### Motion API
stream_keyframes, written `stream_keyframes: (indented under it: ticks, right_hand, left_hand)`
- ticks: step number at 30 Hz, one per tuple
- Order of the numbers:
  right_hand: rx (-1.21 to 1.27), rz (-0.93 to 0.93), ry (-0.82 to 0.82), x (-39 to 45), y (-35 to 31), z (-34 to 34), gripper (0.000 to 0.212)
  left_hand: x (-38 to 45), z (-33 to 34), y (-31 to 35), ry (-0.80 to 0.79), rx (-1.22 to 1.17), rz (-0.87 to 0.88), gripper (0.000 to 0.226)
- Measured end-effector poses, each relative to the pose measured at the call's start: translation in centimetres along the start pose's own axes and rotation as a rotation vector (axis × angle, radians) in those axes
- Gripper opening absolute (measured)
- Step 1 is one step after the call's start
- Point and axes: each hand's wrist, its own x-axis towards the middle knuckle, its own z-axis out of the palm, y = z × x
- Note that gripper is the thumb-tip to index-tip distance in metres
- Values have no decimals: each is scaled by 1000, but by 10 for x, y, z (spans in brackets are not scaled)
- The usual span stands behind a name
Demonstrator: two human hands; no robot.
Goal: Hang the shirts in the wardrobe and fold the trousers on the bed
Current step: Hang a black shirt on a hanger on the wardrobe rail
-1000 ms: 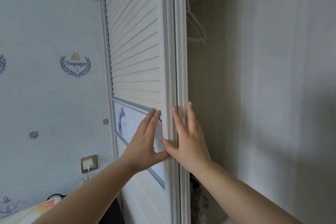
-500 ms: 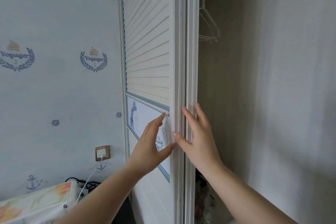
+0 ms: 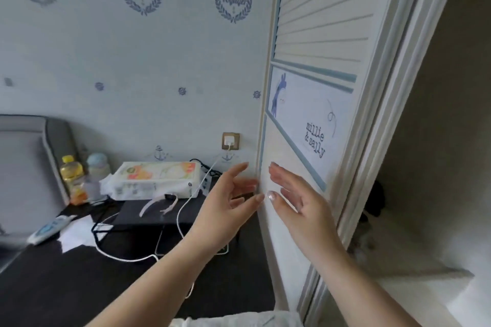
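The white louvred sliding wardrobe door [image 3: 318, 34] stands in front of me, pushed to the left, with a "millie & sally" picture panel on it. To its right the wardrobe's inside [image 3: 438, 141] lies open and dim. My left hand [image 3: 228, 202] hovers with relaxed, spread fingers just off the door's left edge. My right hand [image 3: 297, 199] is held flat and open in front of the door's lower panel, holding nothing. No shirt or trousers show clearly; a dark bundle [image 3: 374, 199] lies inside the wardrobe.
A dark bedside table [image 3: 79, 273] stands left of the wardrobe. On it lie a tissue pack [image 3: 154, 178], bottles [image 3: 71, 178], a tube [image 3: 50, 228] and a white charging cable [image 3: 183, 207] plugged into a wall socket [image 3: 230, 141]. A grey padded headboard [image 3: 26, 162] is at far left.
My view has dropped and swung left, bringing the bedside table into sight. Both hands have come off the door's edge and now sit lower, near its left side.
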Motion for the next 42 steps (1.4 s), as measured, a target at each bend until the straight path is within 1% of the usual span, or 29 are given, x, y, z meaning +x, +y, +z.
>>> stream_keyframes:
  ticks: [6,9,12,16,20,25,30,34,38,42]
  right_hand:
    - [144,145,-181,-24,0,66,47]
    - [190,184,-286,-44,-9,109,46]
    - [228,184,-390,-63,-31,163,45]
    - [323,149,-538,-94,-78,250,42]
    - [440,91,-677,-137,-142,342,42]
    - [568,16,-888,-201,-216,445,38]
    - [685,-30,-1148,-271,-285,527,37]
    - [754,-61,-1307,-320,-325,574,33]
    - [790,-95,-1464,-364,-358,617,36]
    - [813,-96,-1581,-396,-379,659,36]
  left_hand:
    - [-71,-68,-15,111,57,-149,45]
    - [-119,-109,-18,213,70,-220,43]
    - [-173,-158,-14,346,101,-281,39]
    - [-254,-229,0,527,136,-338,38]
    - [-343,-302,25,703,193,-376,37]
    - [-460,-375,54,919,237,-426,35]
    - [-573,-416,83,1191,274,-439,35]
    - [-649,-427,100,1354,327,-486,36]
    - [-708,-433,106,1525,329,-520,34]
    - [-748,-449,102,1628,332,-574,34]
